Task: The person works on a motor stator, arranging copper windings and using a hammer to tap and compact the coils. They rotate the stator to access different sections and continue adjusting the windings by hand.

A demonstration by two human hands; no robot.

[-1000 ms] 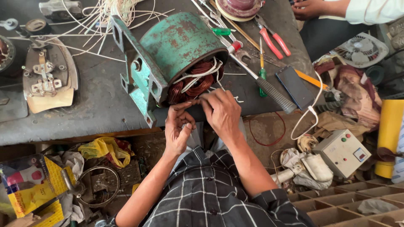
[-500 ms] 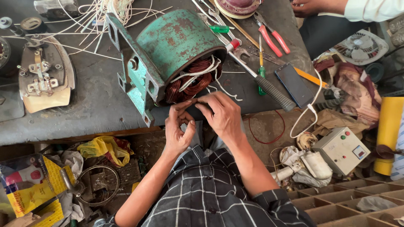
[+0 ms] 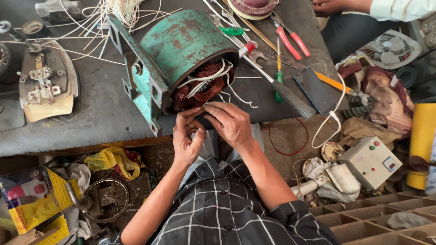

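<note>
A green, rusty motor housing (image 3: 186,43) lies on its side on the dark workbench (image 3: 91,122), its open end facing me. Copper windings (image 3: 204,86) with white lead wires (image 3: 213,75) fill that opening. My left hand (image 3: 186,138) and my right hand (image 3: 229,122) meet just below the windings at the bench's front edge. The fingertips of both pinch together on a thin wire end that the fingers mostly hide. My right hand lies partly over the left hand's fingertips.
Right of the motor lie a knurled-handle tool (image 3: 290,97), a dark phone (image 3: 313,90), red pliers (image 3: 290,41) and a green screwdriver (image 3: 278,77). An iron soleplate (image 3: 45,86) sits left. Another person's hand (image 3: 331,7) rests top right. A grey control box (image 3: 370,161) sits on the floor.
My left hand's fingers have risen to meet the right hand's fingertips under the windings. The view has shifted slightly; the motor stays where it was.
</note>
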